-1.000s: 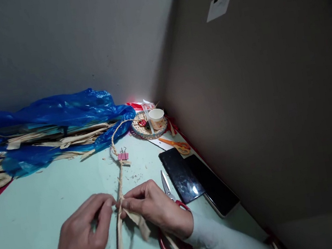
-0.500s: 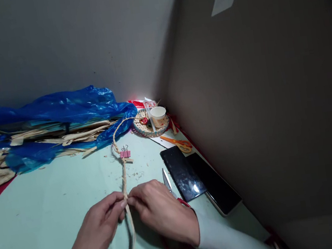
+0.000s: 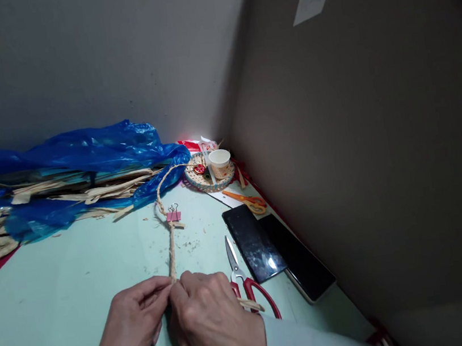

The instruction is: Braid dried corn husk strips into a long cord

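Note:
A braided cord of pale dried leaf strips [image 3: 172,249] runs across the mint-green table [image 3: 56,277] from a pink binder clip [image 3: 173,216] down to my hands. My left hand [image 3: 134,324] pinches the near end of the braid with thumb and fingers. Pressed against it, my right hand [image 3: 213,324] is closed over the loose strips, one of which sticks out to the right over the scissors. The strands under my right hand are hidden.
Red-handled scissors [image 3: 247,285] lie just right of my right hand, beside two dark phones [image 3: 276,252]. Orange scissors [image 3: 247,201], a round woven tray [image 3: 197,180] with a paper cup [image 3: 220,163] and blue plastic bags [image 3: 83,159] over leaf strips sit farther back. Walls close in behind and right.
My right hand has turned over the strands and moved toward me, uncovering the red scissors. My left hand slid a little nearer along the braid. The loose strips are now gathered under my hands.

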{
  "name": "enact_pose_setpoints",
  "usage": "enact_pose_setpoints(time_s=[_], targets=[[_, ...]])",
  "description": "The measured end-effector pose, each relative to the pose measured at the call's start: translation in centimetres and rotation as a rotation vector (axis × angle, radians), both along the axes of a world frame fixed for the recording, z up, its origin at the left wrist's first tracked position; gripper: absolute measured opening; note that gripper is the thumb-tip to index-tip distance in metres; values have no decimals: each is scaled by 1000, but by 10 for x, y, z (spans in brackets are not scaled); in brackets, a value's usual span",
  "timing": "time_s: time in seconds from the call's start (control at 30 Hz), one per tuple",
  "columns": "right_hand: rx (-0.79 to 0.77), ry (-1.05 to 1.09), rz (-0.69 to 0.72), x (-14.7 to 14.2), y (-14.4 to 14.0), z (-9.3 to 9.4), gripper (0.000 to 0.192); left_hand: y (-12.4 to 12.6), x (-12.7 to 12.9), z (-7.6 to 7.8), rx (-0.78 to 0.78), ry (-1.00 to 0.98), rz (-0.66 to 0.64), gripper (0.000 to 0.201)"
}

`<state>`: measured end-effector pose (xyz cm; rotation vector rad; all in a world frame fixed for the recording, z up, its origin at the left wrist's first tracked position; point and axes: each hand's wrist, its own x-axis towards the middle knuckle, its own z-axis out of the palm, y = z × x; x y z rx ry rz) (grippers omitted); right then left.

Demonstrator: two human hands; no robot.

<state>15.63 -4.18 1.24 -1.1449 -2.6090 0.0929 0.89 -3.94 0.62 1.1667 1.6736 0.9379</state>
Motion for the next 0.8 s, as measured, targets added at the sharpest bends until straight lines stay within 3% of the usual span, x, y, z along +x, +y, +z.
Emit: enact_pose_setpoints(time_s=[0.23,0.4,0.5,0.67,0.8], targets=[[65,-54,74,-6,-3,-7,19,-5,-12,-8,-99,-174,-63,39],[127,-67,169,-3,-2,0,27,-8,-11,-11,-135,-314,-5,47],[-88,83,157,5,7,14,19,-8,-10,-9,-191,-392,37,41],[-492,451,-67,19,35,32,25,-9,-10,-2,-169,-422,52,37],[-985,578,95,16,44,19,17,-9,-12,-3,-166,-405,76,42]])
